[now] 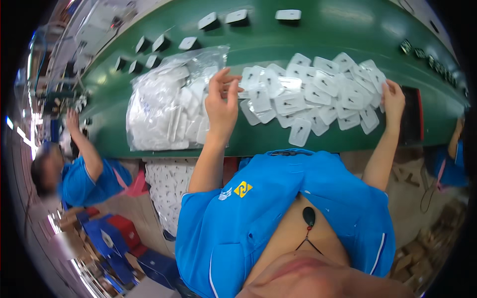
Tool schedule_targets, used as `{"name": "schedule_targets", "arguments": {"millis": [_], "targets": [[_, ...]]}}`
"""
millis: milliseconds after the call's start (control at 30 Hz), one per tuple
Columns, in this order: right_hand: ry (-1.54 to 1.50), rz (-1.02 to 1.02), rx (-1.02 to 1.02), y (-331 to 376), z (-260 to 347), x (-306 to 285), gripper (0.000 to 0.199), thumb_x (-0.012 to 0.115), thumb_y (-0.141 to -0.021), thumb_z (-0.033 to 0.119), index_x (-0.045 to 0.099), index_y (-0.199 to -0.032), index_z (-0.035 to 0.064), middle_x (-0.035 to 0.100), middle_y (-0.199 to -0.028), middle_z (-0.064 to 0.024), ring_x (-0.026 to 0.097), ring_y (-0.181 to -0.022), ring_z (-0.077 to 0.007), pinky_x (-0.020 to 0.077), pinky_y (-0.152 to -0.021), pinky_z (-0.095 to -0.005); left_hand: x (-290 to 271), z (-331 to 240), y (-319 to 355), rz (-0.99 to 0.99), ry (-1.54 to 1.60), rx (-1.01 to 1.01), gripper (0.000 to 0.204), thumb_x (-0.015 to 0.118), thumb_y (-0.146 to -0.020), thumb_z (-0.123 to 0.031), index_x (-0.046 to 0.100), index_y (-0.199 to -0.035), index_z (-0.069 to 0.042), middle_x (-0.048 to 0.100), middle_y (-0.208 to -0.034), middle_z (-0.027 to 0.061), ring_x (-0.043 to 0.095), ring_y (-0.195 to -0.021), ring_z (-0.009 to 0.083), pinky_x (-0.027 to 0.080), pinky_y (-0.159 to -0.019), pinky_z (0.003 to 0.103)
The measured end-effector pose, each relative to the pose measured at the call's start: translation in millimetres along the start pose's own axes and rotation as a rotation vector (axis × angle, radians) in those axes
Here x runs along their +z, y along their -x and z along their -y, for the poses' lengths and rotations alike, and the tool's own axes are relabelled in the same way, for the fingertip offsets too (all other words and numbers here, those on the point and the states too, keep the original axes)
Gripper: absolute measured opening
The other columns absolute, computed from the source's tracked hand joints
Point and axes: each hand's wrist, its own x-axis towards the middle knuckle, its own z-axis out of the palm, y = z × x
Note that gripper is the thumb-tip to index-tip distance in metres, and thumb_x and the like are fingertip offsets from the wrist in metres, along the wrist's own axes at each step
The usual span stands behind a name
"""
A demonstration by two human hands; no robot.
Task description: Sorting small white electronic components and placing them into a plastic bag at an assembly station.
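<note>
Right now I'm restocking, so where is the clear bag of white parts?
The clear bag lies on the green table, just left of the left hand and the spread pile of white packets.

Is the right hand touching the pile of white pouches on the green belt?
Touching. The head view shows the right hand with its fingers laid over the right edge of the pile of white pouches on the green belt, no gap visible.

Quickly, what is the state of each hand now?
Left hand: fingers pinching one white packet at the pile's left edge.
Right hand: open, fingertips resting on the packet pile at its right edge.
</note>
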Motion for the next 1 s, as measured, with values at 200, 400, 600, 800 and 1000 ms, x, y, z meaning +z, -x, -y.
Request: {"name": "schedule_targets", "arguments": {"millis": [200, 400, 600, 800, 1000], "targets": [[0.179, -0.146, -0.148, 2, -3, -8, 0.023, 0.062, -0.085, 0.018, 0.064, -0.103, 0.0038, 0.062, -0.092, -0.0085, 0.057, -0.061, -0.0151, 0.0464, -0.062, -0.0250, -62, 25, -34, -0.295, -0.593, 0.072, 0.023, 0.056, -0.084, -0.004, 0.057, -0.107, -0.003, 0.066, -0.092, 0.0081, 0.062, -0.075, 0.0220, 0.049, -0.066, 0.030], [0.563, -0.531, -0.354, -16, -32, -72, 0.025, 0.060, -0.086, 0.028, 0.066, -0.101, 0.0080, 0.063, -0.095, -0.0075, 0.060, -0.079, -0.0188, 0.0472, -0.068, -0.0290, -117, 64, -73, -0.209, -1.198, 0.241, 0.019, 0.054, -0.079, -0.007, 0.063, -0.096, -0.005, 0.066, -0.089, 0.0092, 0.057, -0.087, 0.0282, 0.047, -0.073, 0.035], [0.787, -0.285, 0.004, -51, -119, -128, 0.024, 0.060, -0.085, 0.026, 0.066, -0.100, 0.0081, 0.065, -0.088, -0.0065, 0.060, -0.075, -0.0225, 0.0473, -0.070, -0.0325, -115, 97, -99, -0.021, -1.502, 0.357, 0.016, 0.053, -0.076, -0.011, 0.064, -0.087, -0.006, 0.064, -0.090, 0.0108, 0.055, -0.087, 0.0291, 0.047, -0.074, 0.038], [0.780, -0.016, 0.125, -42, -112, -119, 0.023, 0.060, -0.085, 0.024, 0.065, -0.097, 0.0050, 0.066, -0.084, -0.0065, 0.059, -0.074, -0.0226, 0.0464, -0.070, -0.0326, -108, 95, -108, 0.049, -1.657, 0.289, 0.014, 0.053, -0.078, -0.012, 0.063, -0.086, -0.007, 0.060, -0.090, 0.0117, 0.056, -0.083, 0.0288, 0.048, -0.069, 0.041], [0.653, -0.018, 0.025, -26, -96, -111, 0.021, 0.060, -0.085, 0.024, 0.066, -0.092, 0.0049, 0.065, -0.083, -0.0067, 0.058, -0.072, -0.0227, 0.0455, -0.069, -0.0324, -119, 72, -95, 0.031, -1.395, 0.134, 0.015, 0.053, -0.080, -0.010, 0.061, -0.093, -0.009, 0.057, -0.086, 0.0117, 0.057, -0.078, 0.0301, 0.048, -0.065, 0.041]]}}
